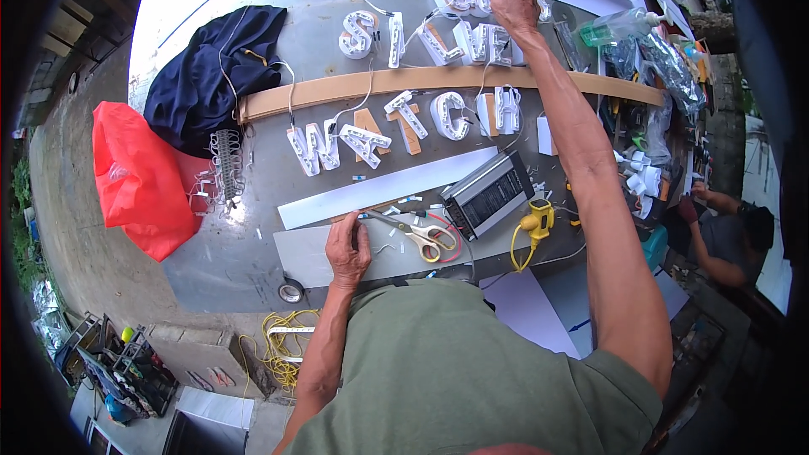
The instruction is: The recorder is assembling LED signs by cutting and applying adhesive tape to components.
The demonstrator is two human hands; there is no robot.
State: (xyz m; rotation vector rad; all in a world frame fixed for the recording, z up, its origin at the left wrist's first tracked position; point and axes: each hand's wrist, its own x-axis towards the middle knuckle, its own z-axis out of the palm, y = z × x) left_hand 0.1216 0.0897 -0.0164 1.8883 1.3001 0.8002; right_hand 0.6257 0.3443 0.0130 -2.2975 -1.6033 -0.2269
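Note:
Stretched far forward, my right hand [514,7] bends its fingers down over the top row of white light-up letters [358,34]. What its fingertips grip is hidden beneath them. My left hand [347,248] rests on the grey sheet [303,248] at the near edge, fingers loosely bent and thumb apart, holding nothing visible. Beside it lie scissors [430,243] with cream handles, blades toward that hand. A second row of white letters [451,115] stands nearer me, some on tan backings, with thin white wires trailing.
A tan strip [396,80] separates the rows. Nearby are a white strip [388,185], a power supply [487,194], a yellow connector [539,221] and black tape [291,290]. Dark cloth [215,76] and a red bag [139,177] lie left; a clear bottle [619,25] lies right. Another person [725,240] is at right.

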